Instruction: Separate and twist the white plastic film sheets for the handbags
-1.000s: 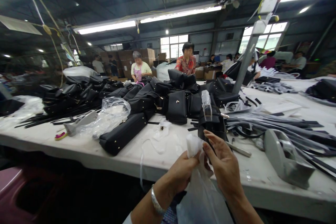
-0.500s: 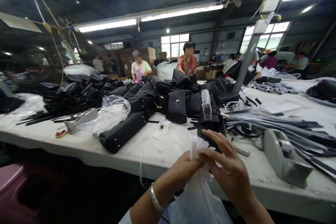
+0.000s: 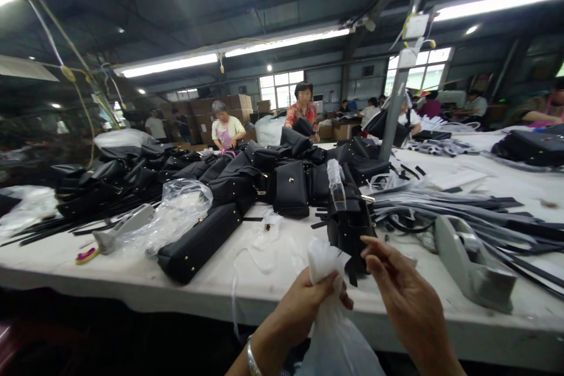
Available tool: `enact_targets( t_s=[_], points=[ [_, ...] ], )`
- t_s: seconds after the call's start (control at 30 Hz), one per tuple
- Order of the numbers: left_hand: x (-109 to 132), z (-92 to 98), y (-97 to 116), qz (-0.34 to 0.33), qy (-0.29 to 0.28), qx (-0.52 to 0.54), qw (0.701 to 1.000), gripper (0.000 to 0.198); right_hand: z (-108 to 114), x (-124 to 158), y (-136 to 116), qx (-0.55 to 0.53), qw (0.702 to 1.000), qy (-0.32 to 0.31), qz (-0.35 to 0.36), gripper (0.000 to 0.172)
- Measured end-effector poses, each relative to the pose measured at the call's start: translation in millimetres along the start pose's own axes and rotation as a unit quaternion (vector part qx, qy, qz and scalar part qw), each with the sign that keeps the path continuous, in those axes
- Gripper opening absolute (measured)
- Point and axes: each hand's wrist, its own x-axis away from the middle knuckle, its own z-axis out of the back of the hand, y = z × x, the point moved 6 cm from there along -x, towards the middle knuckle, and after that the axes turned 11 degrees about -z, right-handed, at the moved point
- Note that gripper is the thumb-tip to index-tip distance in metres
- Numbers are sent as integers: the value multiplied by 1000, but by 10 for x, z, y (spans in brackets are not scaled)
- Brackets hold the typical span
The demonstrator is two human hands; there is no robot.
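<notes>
My left hand (image 3: 302, 299) is wrapped round the bunched neck of a translucent white plastic bag (image 3: 337, 341). Its ruffled top stands up above my fist, and its body hangs below the table edge. To the right of the bag, not touching it, my right hand (image 3: 408, 299) has its fingers half bent and the thumb close to the index finger. Nothing shows between those fingers. Just beyond my hands lies a black handbag (image 3: 350, 226) with a clear plastic wrap (image 3: 336, 182) on its upper part.
On the white table (image 3: 282, 264) are a black bag on its side (image 3: 198, 244), crumpled clear plastic (image 3: 171, 217) and a grey tape dispenser (image 3: 473, 270). Black and grey straps (image 3: 445, 205) spread to the right. A metal post (image 3: 394, 106) rises behind. Several people work farther back.
My right hand has let go of the bag's neck and moved right and down. The left hand keeps its grip, slightly lower and to the left. The view has turned a little right.
</notes>
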Motion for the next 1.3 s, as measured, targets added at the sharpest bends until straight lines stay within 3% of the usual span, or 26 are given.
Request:
enact_targets(
  t_s=[0.1,0.2,0.33,0.5,0.7,0.73,0.8,0.87,1.03,1.2,1.3],
  points=[
    [11,-10,38,-13,-12,-49,999,46,-105,91,95,-61,994,-80,-30,43],
    [32,-57,57,-25,-46,-103,993,48,-207,145,80,-100,984,-139,-52,35],
    [67,-58,36,-17,-47,-124,991,47,-209,144,-28,-110,983,-137,-43,19],
    [97,-43,10,-5,-43,-128,991,45,-232,150,-60,-114,981,-142,-72,16],
    [94,-65,-24,-13,-67,-131,989,60,-202,140,-73,-79,988,-127,-40,13],
    [90,-78,-20,-15,-68,-132,989,60,-186,139,-65,-79,989,-120,-33,18],
    [81,-120,9,-22,-72,-145,987,57,-165,143,-37,-79,989,-120,-28,46],
    [70,-186,61,-40,-91,-171,980,55,-162,157,-24,-74,986,-147,-27,64],
    [52,-287,124,-80,-149,-241,956,56,-128,177,-102,-76,976,-205,-11,33],
    [55,-246,74,-82,-154,-264,949,48,-125,190,-153,-60,975,-215,-18,35],
    [73,-252,70,-85,-166,-276,943,46,-109,208,-170,-55,975,-213,-9,18]
  ],
)
